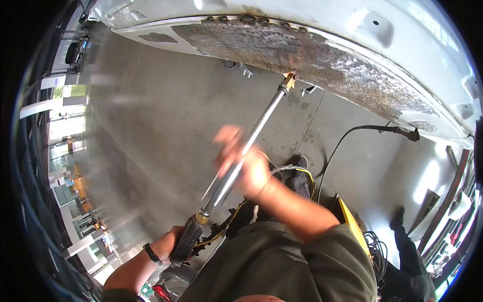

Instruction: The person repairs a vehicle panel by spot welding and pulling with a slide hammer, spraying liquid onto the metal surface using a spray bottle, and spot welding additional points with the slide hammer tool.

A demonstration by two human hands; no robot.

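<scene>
A long metal rod tool (261, 121) runs diagonally up from a black handle (187, 240). At its far end, a brass-coloured clamp tip (289, 80) meets the lower edge of a scraped, bare-metal strip (302, 53) on a white vehicle panel (347, 20). My left hand (176, 244), below a black wristband, is wrapped round the handle. My right hand (244, 163) is at the middle of the rod, blurred by motion, so its finger grip cannot be made out.
A black cable (347, 133) hangs from the panel's right part to the grey floor (151, 126). Near my shoe (302, 162) lies a yellow-black hose. Another person's dark-clothed leg (402, 241) is at the lower right, beside coiled cables (375, 246).
</scene>
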